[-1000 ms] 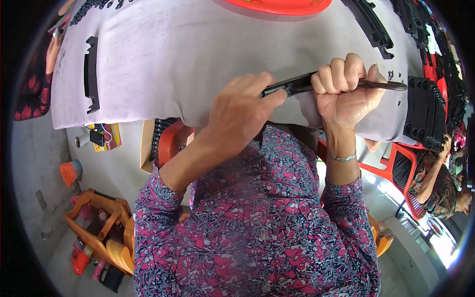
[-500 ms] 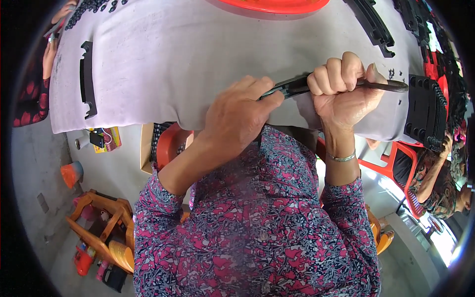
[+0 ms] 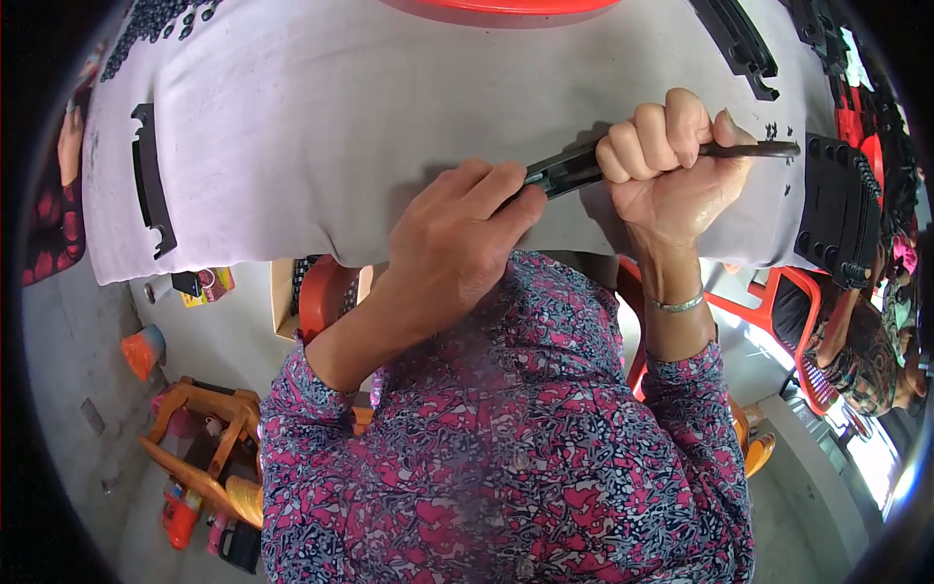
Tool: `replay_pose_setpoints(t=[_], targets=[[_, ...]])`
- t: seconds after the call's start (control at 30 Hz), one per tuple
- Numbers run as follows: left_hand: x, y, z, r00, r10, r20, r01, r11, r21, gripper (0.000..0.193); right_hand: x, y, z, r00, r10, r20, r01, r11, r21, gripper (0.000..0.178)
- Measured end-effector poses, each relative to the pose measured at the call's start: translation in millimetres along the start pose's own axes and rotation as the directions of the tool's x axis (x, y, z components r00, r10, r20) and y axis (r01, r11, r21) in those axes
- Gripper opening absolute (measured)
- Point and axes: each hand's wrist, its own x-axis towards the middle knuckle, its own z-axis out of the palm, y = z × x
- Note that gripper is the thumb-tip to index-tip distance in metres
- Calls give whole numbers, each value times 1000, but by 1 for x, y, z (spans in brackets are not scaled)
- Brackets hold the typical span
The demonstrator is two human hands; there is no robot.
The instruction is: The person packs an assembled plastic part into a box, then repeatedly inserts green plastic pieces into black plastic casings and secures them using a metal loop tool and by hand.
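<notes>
Both hands are raised over the near side of the cloth-covered table, joined by a long narrow black plastic strip (image 3: pixel 572 171). My left hand (image 3: pixel 462 224) is closed on its left end, thumb and fingers pinching it; a greenish glint shows at the fingertips. Around the strip's right part my right hand (image 3: pixel 671 170) curls in a fist, palm turned up, thumb pointing away. A thin dark rounded end (image 3: pixel 773 149) sticks out past the right thumb; whether it belongs to the strip or to a separate tool, I cannot tell.
A black notched strip (image 3: pixel 151 180) lies at the left on the pale cloth (image 3: pixel 292 127). Black strips (image 3: pixel 735 44) lie far right, and a black stack (image 3: pixel 839 209) at the right edge. Small black beads (image 3: pixel 156 34) are far left, a red basin (image 3: pixel 516 6) far centre. People sit on both sides.
My hands still grip the black strip, the left shifted slightly left and the right slightly up. The view has turned a little, so the table's things appear shifted.
</notes>
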Motion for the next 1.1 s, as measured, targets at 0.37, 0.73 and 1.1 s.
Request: replay_pose_setpoints(t=[0.37, 0.73, 1.1], targets=[[5, 3, -1, 998, -41, 44, 42, 999, -20, 19, 3, -4, 2, 1000, -26, -10, 26, 998, -59, 57], [1, 3, -16, 994, -92, 57, 97, 991, -96, 23, -8, -61, 4, 826, -99, -554, -524, 226, -821, 47], [-21, -2, -26, 974, -222, 32, 224, 971, -80, 30, -4, -45, -38, 818, -360, 448, 60, -722, -689, 25]])
